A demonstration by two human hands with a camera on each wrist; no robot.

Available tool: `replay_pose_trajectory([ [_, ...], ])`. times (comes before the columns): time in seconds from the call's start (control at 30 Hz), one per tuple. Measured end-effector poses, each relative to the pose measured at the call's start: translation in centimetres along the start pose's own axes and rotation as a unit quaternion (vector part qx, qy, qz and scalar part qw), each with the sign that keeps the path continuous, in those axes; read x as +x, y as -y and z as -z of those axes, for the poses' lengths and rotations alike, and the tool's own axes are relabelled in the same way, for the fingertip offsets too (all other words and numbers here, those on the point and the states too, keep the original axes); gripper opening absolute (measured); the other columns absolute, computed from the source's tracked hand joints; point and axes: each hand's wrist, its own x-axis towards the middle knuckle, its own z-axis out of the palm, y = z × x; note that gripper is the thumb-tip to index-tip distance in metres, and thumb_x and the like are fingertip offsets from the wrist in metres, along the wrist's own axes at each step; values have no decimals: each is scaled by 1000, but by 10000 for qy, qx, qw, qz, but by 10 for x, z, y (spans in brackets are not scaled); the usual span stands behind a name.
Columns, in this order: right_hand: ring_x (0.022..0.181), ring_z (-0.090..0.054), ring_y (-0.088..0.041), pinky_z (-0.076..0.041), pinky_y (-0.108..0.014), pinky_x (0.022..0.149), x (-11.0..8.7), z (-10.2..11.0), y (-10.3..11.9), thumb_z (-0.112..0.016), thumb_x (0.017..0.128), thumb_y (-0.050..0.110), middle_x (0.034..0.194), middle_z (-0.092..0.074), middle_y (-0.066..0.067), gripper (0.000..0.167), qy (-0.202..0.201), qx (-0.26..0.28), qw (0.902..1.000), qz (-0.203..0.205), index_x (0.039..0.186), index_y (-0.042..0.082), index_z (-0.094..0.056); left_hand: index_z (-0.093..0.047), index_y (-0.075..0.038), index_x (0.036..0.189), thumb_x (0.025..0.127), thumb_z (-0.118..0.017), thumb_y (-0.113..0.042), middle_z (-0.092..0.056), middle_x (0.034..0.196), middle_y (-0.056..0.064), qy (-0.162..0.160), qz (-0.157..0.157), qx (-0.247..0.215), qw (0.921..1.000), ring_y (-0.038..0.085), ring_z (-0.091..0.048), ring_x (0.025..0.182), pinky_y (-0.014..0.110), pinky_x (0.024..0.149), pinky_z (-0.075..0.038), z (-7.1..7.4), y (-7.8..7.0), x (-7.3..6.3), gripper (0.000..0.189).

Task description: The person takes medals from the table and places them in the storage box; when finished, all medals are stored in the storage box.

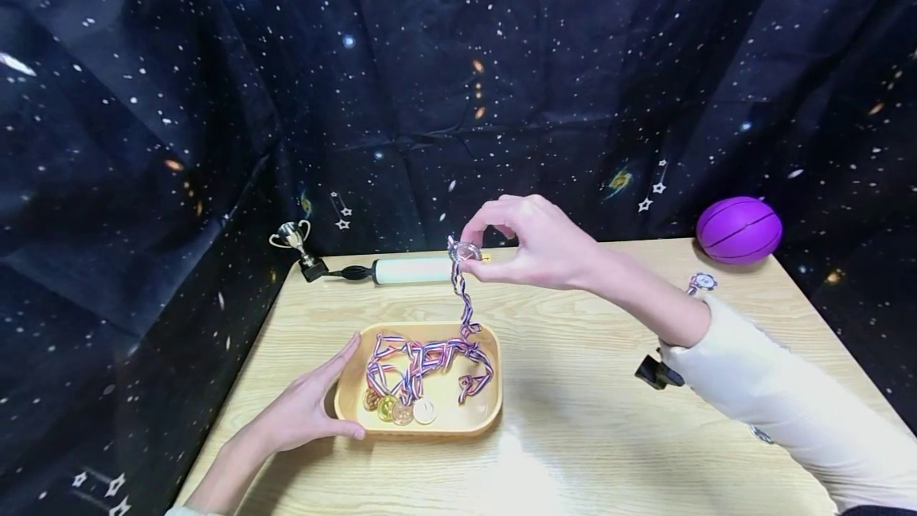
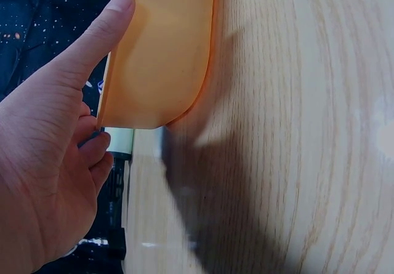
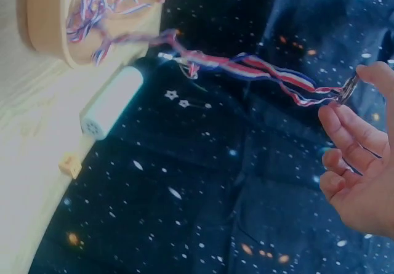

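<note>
My right hand (image 1: 540,249) pinches a silver-coloured medal (image 1: 467,252) between thumb and fingers, raised above the back of a yellow-orange plastic basin (image 1: 458,425). From the medal a red, white and blue ribbon (image 3: 258,71) runs down into the basin, where it meets other tangled ribbons (image 1: 430,355). Several medals in gold, bronze and silver tones, among them a pale silver one (image 1: 424,411), lie along the basin's front left inside. My left hand (image 1: 304,412) holds the basin's left end, its thumb at the front corner and fingers along the side.
A small silver trophy cup (image 1: 292,237) and a white cylinder with a black handle (image 1: 411,271) stand and lie along the back. A small wooden cube (image 3: 71,165) is beside the cylinder. At the right are a purple ball (image 1: 739,230) and another medal (image 1: 704,281) near my sleeve.
</note>
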Motion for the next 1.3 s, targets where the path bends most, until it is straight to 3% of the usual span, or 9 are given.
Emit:
replay_pose_trajectory([
  [0.37,92,-65,-12,-55,-32,75,-1,-52,-13,-83,87,40,93,-71,15,22,563,-665,9960,-219,99,23,-79,-20,-11,171,67,-96,-57,-25,174,12,52,34,-66,10000,39,-34,153,57,123,-32,1,-1,0,136],
  [0.7,79,-62,-10,-51,-26,60,-5,-109,-21,-85,85,42,89,-73,10,27,875,-690,9919,-614,96,19,-78,-21,-10,170,67,-96,-56,-26,173,13,-13,-30,-42,10000,39,-35,153,57,122,-31,0,-2,0,136],
  [0.8,78,-62,-10,-50,-25,57,-11,-126,-21,-86,85,46,91,-74,8,32,1040,-814,9893,-621,99,18,-79,-21,-11,171,67,-96,-56,-26,173,13,-26,-17,-40,10000,40,-35,153,56,122,-31,0,-2,0,136],
  [1.03,84,-67,-11,-54,-22,64,-27,-163,-26,-88,84,46,94,-75,5,40,1394,-944,9841,-565,106,13,-80,-21,-9,170,67,-96,-56,-28,172,15,-95,-95,-12,9999,42,-36,152,59,121,-32,0,-2,1,135],
  [1.3,75,-58,-7,-48,-19,60,-45,-193,-31,-90,81,49,84,-69,10,36,1590,-1278,9779,-459,96,18,-78,-20,-11,171,67,-97,-54,-26,173,13,7,29,-110,9999,39,-34,153,56,123,-30,0,-3,1,137],
])
